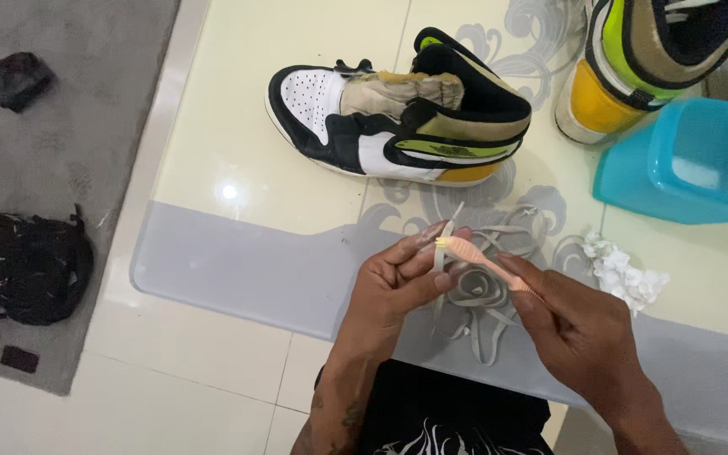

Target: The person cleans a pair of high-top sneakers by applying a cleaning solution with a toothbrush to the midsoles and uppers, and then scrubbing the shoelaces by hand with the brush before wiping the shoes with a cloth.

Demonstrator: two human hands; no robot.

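Head view: a seated person works a pale grey shoelace (475,297) with a small peach-coloured brush (489,263) over the near edge of a low glass table (212,261). The left hand (398,291) is pinched shut on a strand of the lace, holding it up taut; the right hand (575,329) is closed round the brush handle, its yellow-tipped head pressed against the held strand. The two hands sit close together, joined only by lace and brush. The rest of the lace lies in a loose heap on the table just beyond the fingers. Farther off stands an unlaced high-top sneaker (398,122) in black, white, tan and yellow; its mate (659,59) rests at the far right beside a blue plastic container (693,160). A crumpled white tissue (625,274) lies to the right of the heap. Judged from the grip, the scrubbing goes best with the strand kept tight, short strokes along its length, and the pinch shifted section by section.
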